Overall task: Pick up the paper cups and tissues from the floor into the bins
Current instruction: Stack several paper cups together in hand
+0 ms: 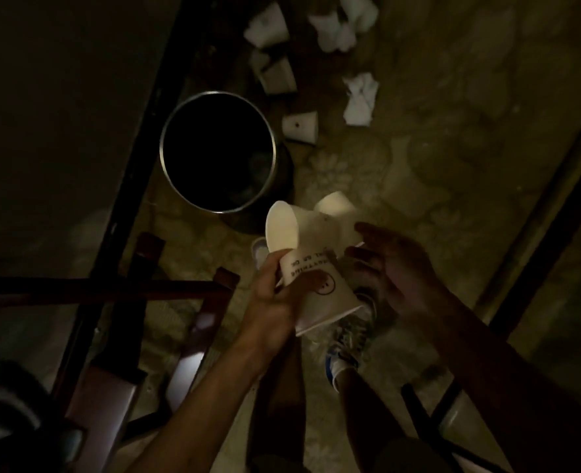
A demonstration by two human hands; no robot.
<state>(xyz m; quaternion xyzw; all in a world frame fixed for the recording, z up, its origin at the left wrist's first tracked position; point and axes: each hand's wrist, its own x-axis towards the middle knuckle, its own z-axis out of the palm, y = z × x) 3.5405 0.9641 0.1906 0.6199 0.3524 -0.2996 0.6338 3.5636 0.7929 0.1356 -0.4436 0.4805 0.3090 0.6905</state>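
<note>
The left hand [272, 295] is clamped round a printed cup [319, 291]. Two more cups [302, 230] are caught against its top at odd angles, bunched, I judge, so that one trip to the bin does for all three. The right hand [395, 268] is spread with its fingers straight, just beside the bunch. I cannot tell whether it touches, but it looks placed to steady the loose ones. The bunch hangs above the floor [435, 148], near the bin's [161, 145] near rim and not yet over its mouth.

There is one bin, round and dark, at the floor's left edge against a black frame [139, 165].

Lying on the floor beyond the bin are three plain cups on their sides: the nearest cup [299, 126] just past the rim, a middle cup [279, 78] and a far cup [267, 25]. A smaller pale shape beside the middle one may be a fourth. One crumpled tissue [360, 99] lies alone. A tissue heap [343, 25] farther off holds two or three, too tangled to count.
</note>
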